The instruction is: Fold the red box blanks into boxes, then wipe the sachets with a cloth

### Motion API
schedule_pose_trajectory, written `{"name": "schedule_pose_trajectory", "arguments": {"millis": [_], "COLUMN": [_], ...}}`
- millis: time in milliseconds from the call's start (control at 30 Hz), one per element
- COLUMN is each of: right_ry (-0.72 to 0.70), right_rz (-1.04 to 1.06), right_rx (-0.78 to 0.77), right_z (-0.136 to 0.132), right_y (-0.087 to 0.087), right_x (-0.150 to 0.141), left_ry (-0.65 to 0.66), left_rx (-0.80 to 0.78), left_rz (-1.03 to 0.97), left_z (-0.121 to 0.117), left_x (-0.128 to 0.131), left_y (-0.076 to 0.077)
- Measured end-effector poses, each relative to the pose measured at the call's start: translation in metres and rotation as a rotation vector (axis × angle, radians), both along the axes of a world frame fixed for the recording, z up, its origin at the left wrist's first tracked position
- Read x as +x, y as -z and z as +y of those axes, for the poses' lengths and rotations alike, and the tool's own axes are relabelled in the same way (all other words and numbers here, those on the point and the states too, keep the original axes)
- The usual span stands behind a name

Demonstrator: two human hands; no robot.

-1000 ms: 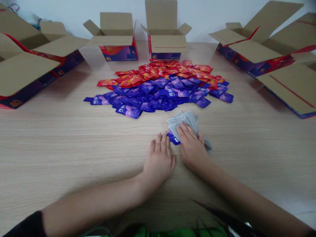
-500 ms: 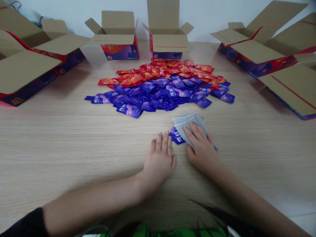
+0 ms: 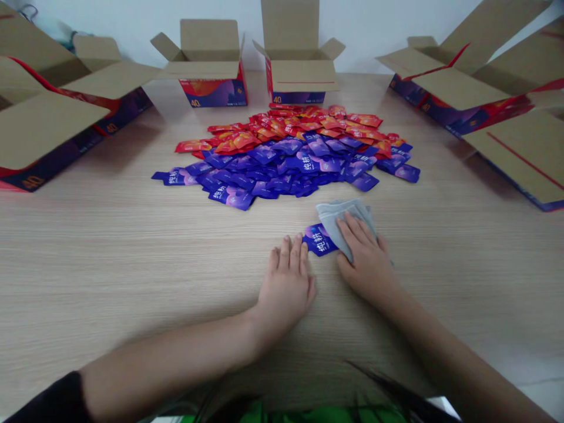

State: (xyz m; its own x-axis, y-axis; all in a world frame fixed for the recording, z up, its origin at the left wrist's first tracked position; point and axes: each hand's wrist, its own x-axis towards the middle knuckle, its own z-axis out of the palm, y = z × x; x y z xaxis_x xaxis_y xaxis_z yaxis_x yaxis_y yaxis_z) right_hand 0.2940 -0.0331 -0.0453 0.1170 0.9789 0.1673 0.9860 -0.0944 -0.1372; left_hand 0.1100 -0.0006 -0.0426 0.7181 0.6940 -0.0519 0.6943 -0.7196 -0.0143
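Observation:
A single purple-blue pouch [image 3: 319,239] with white characters lies flat on the table in front of me. My left hand [image 3: 286,276] rests flat, fingers stretched out, its fingertips at the narrow left end of the pouch. A folded grey cloth [image 3: 348,212] covers the pouch's right part. My right hand [image 3: 363,252] lies over that cloth, holding it down against pouch and table with its fingers. Farther back is a loose heap of the same kind of purple pouches [image 3: 273,170], with red-orange pouches [image 3: 304,122] piled behind them.
Two open cartons, one left [image 3: 214,91] and one right [image 3: 299,97], stand at the back by the wall. More open cartons line the left side [image 3: 66,155] and the right side [image 3: 467,117], flaps spread over the wooden table [image 3: 132,252].
My right hand has slid a little to the right with the cloth, uncovering more of the pouch. My left hand keeps its place at the pouch's end.

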Motion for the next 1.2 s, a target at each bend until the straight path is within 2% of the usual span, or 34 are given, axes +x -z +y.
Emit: {"name": "schedule_pose_trajectory", "arguments": {"millis": [100, 267, 333, 400, 533, 633, 700, 800, 900, 967, 1100, 1200], "right_ry": [0.006, -0.276, -0.303, -0.223, 0.037, 0.078, 0.01, -0.198, -0.298, -0.241, -0.004, 0.017], "right_rz": [-0.012, 0.057, 0.09, 0.097, 0.064, 0.04, 0.029, 0.049, 0.085, 0.085, 0.022, -0.019], "right_rx": [-0.026, -0.086, -0.093, -0.073, -0.006, 0.012, 0.005, -0.039, -0.069, -0.059, -0.005, -0.013], "right_z": [0.0, -0.001, -0.001, -0.001, 0.0, 0.001, 0.001, 0.0, -0.002, -0.004, -0.007, -0.008], "right_y": [-0.001, -0.006, -0.007, -0.005, 0.0, 0.001, 0.001, -0.002, -0.004, -0.004, -0.001, -0.001], "right_x": [-0.009, -0.038, -0.036, -0.024, 0.006, 0.005, -0.009, -0.033, -0.038, -0.027, 0.0, -0.002], "left_ry": [-0.008, 0.018, 0.019, 0.007, 0.001, -0.01, -0.017, -0.002, 0.011, 0.009, 0.012, 0.011], "left_rx": [0.0, -0.019, -0.011, 0.007, 0.021, 0.013, 0.011, -0.004, -0.017, -0.004, 0.019, 0.02], "left_rz": [-0.003, 0.016, 0.016, 0.005, -0.001, 0.003, 0.003, 0.014, 0.019, 0.006, -0.009, -0.008], "left_z": [0.0, 0.001, 0.002, 0.001, 0.0, 0.0, 0.0, 0.001, 0.002, 0.003, 0.003, 0.003], "left_x": [0.001, 0.0, 0.0, -0.001, -0.001, 0.0, 0.0, 0.001, 0.0, -0.001, -0.001, -0.001], "left_y": [0.0, -0.005, -0.006, -0.005, -0.002, -0.001, -0.002, -0.004, -0.006, -0.005, -0.003, -0.003]}}
